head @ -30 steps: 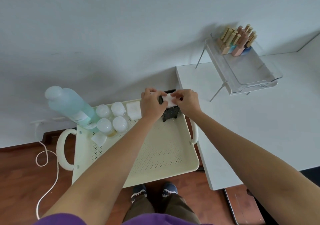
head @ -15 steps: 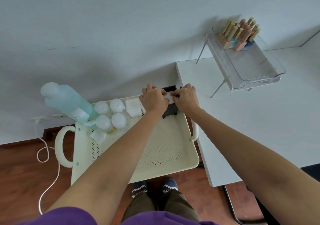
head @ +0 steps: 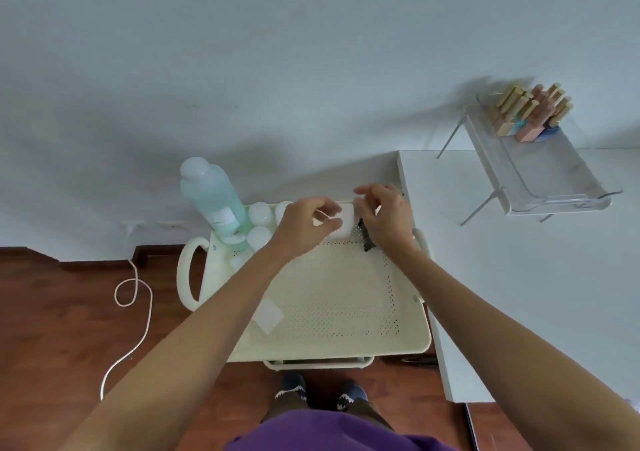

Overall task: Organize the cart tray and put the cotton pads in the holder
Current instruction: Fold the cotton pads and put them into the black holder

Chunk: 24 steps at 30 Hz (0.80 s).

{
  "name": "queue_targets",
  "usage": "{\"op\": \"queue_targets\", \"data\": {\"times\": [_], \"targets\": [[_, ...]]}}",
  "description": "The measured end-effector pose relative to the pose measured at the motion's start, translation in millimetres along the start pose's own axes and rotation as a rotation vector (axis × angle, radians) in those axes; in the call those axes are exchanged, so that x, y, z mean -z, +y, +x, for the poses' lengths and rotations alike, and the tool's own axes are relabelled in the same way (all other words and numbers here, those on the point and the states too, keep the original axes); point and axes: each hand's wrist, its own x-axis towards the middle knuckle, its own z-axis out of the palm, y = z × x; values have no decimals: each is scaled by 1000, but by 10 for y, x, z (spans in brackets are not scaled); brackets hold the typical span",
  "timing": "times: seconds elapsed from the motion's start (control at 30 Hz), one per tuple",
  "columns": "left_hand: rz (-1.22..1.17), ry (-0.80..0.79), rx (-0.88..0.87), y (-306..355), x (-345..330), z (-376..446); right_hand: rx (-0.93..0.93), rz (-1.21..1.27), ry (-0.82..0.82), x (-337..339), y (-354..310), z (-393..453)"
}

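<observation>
One loose pad (head: 268, 315) sits near the tray's (head: 346, 343) left edge, just beside the left forearm, flat on the perforated floor. Everything else is up at the far edge. The left hand (head: 304, 228) is curled over the white pad stack (head: 343, 223) there, thumb and fingers pinching what looks like a pad or two, though I can't tell how many. The right hand (head: 388, 215) hovers just beside it with fingers loosely spread, and I can't see that it's gripping anything. The dark holder (head: 367, 242) is mostly hidden under that hand, near the tray's far right corner, so how full it is is anyone's guess.

Far left corner has the big blue bottle (head: 211, 201) and a cluster of small white jars (head: 259, 213).

Handling-wise, my read is these pads are feather light, soft and floppy, so they'll bend or stick together. I'd pinch them by the edges with fingertips, keep the stack squared, and slide it straight down into the holder. The stray one probably needs a nail under an edge to lift.
</observation>
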Motion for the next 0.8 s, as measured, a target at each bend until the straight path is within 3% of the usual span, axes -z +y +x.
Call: {"op": "queue_targets", "data": {"times": [0.1, 0.27, 0.5, 0.63, 0.8], "targets": [[33, -97, 166, -348, 380, -324, 28, 48, -124, -233, -141, -266], [167, 46, 418, -1124, 576, -718, -20, 5, -375, -733, -179, -754], [359, 107, 423, -1678, 326, -688, -196, -104, -660, -1334, -54, -1179], [415, 145, 474, -1775, 216, -552, -274, -194, -707, -1598, -25, -1268], [434, 153, 542, -1830, 98, -495, -241, -356, -671, -1781, -24, -1307]]}}
